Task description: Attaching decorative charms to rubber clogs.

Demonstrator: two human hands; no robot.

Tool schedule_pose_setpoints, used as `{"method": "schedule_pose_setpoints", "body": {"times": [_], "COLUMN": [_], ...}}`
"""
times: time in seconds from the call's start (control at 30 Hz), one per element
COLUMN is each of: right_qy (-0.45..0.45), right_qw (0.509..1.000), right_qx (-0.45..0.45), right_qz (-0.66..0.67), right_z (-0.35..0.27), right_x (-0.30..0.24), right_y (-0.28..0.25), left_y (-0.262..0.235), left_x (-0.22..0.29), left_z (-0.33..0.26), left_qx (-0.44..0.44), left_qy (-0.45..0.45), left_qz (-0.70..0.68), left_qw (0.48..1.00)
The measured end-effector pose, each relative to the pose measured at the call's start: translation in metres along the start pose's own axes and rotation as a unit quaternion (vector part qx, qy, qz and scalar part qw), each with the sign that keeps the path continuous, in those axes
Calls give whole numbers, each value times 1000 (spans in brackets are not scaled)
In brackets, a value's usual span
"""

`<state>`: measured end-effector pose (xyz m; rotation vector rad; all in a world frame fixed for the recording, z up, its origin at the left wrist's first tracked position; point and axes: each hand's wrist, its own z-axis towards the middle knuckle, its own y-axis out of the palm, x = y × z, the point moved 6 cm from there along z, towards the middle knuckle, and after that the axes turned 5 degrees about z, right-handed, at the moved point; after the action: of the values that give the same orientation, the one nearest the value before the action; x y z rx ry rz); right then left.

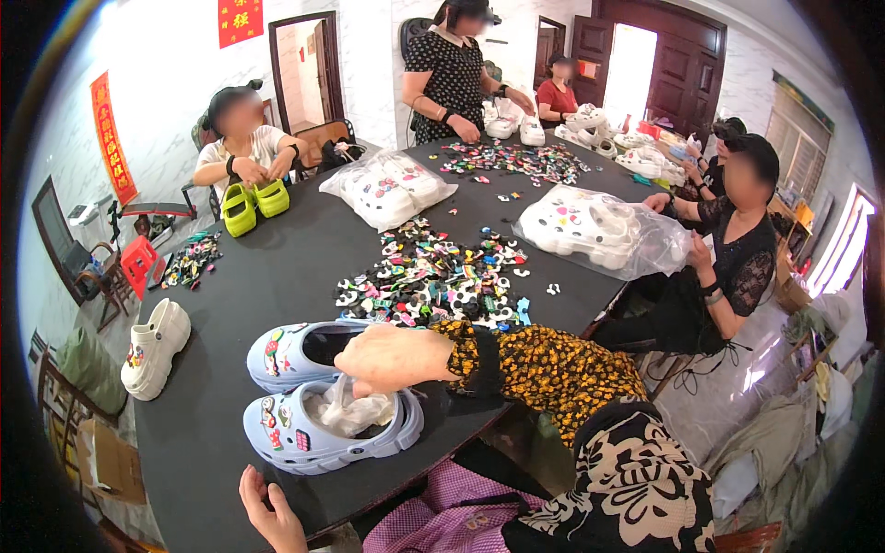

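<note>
A pair of light blue clogs with charms stands on the dark table before me: a near clog [323, 458] and a far clog [277, 367]. My right hand [396, 359] reaches over them from the right. Its curled fingers pinch the crumpled clear plastic bag [346, 410] stuffed in the near clog. Part of the fingers is hidden behind the hand. Below the near clog, by the table's near edge, my left hand [269, 511] is open, fingers apart, holding nothing. A white clog with charms [157, 348] stands alone at the left.
Beyond the blue clogs lies a heap of colourful shoe charms [442, 276], with another heap [516, 161] farther back. Bagged white clogs [392, 189] lie mid-table. At right, a person holds another bag of clogs [599, 230]. Across, a person handles lime-green clogs [241, 210].
</note>
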<state>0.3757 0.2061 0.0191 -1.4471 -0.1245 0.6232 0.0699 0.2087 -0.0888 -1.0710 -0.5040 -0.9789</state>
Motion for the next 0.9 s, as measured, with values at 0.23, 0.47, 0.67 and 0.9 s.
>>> {"method": "schedule_pose_setpoints", "body": {"times": [0.23,0.47,0.67,0.9], "right_qy": [40,32,3,24], "right_qw": [998,998,997,980], "right_qx": [-28,-3,75,199], "right_qz": [39,54,3,-25], "right_z": [18,31,33,15], "right_x": [4,-2,-6,4], "right_y": [-1,3,8,-37], "left_y": [-2,1,-1,1], "left_x": [4,16,16,18], "left_z": [-3,-1,0,-2], "left_qx": [1,-3,-8,-3], "left_qy": [-1,32,10,16], "left_qz": [10,34,47,45], "left_qw": [1000,999,999,999]}}
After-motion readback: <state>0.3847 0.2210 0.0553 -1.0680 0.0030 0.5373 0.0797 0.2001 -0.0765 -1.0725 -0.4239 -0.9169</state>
